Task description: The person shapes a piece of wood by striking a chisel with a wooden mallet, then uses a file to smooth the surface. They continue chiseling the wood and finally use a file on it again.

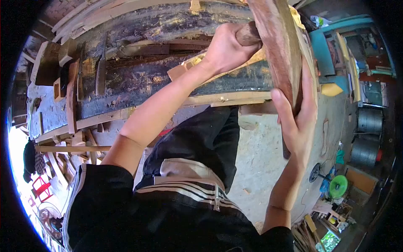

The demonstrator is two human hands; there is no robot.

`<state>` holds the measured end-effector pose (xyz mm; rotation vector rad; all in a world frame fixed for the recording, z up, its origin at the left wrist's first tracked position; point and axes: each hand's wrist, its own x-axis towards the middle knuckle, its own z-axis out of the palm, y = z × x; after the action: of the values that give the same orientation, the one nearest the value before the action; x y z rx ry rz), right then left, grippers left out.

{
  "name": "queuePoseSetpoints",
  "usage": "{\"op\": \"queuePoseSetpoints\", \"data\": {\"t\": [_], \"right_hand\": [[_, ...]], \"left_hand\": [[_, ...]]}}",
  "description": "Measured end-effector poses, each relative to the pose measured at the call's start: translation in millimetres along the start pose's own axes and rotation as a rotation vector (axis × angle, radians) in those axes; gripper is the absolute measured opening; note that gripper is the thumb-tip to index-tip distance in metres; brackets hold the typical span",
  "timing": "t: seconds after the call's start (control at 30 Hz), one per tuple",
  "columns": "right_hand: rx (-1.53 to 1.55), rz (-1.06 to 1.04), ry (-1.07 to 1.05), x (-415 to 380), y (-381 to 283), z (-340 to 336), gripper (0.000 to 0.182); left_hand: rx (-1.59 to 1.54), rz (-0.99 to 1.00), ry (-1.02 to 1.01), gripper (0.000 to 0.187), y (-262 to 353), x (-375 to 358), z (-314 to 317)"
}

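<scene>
My right hand is wrapped round the lower part of a long, curved brown wooden piece, with the thumb on the near side and fingers along the far side. The piece stands up in front of me and runs out of view at the top. My left hand is closed round a short, thick wooden stub that meets the curved piece from the left. Whether the two are joined cannot be made out. Behind them lies a dark, scarred workbench with a small wood block near my left wrist.
Wood blocks and upright slats stand at the bench's left end. Offcuts lie on the floor at left, near a red stool. At right are a green fan, metal drums and a blue-green frame.
</scene>
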<state>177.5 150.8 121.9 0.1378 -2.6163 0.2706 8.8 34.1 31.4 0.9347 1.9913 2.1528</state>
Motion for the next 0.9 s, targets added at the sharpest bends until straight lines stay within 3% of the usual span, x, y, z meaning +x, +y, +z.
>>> {"op": "queuePoseSetpoints", "data": {"t": [0.03,0.07,0.17,0.33,0.43,0.5,0.57,0.6,0.63,0.7,0.73,0.77,0.83,0.9], "right_hand": [[0.111,0.095,0.039,0,4,1,0.064],[0.231,0.206,0.067,-2,5,4,0.069],[0.274,0.22,-0.006,4,-5,12,0.07],[0.301,0.236,-0.113,17,-17,9,0.074],[0.317,0.17,-0.061,22,-17,13,0.073],[0.665,0.377,0.188,26,-28,-3,0.073],[0.576,0.43,0.225,21,-33,-21,0.057],[0.566,0.431,0.235,20,-29,-21,0.057],[0.438,0.318,0.118,21,-21,-14,0.053],[0.183,0.098,-0.113,21,-11,-5,0.045],[0.21,0.136,-0.149,23,-13,-13,0.05],[0.214,0.13,-0.154,24,-12,-17,0.05],[0.491,0.177,0.012,32,-19,-25,0.064],[0.63,0.167,0.13,31,-33,-21,0.069]], "left_hand": [[-0.026,0.041,0.049,0.026,0,3,-5],[-0.03,-0.079,0.013,0.028,-2,2,-11],[-0.024,0.001,0.046,0.031,2,3,-18],[-0.028,-0.038,-0.036,0.023,1,1,-19],[-0.008,0.008,-0.034,0.021,-1,-3,-19],[-0.003,-0.021,-0.056,0.021,3,-7,-12],[0.068,-0.034,-0.118,0.021,5,-7,-14],[0.145,-0.046,-0.169,0.021,7,-6,-14],[0.143,-0.034,-0.175,0.021,4,-5,-11],[-0.067,0.144,-0.045,0.022,-2,-8,-5],[-0.082,0.189,-0.036,0.021,-2,-8,-5],[-0.079,0.186,-0.028,0.021,-5,-9,-6],[0.083,-0.029,-0.134,0.018,8,-11,-10],[0.144,-0.017,-0.143,0.018,-9,-13,-6]]}}
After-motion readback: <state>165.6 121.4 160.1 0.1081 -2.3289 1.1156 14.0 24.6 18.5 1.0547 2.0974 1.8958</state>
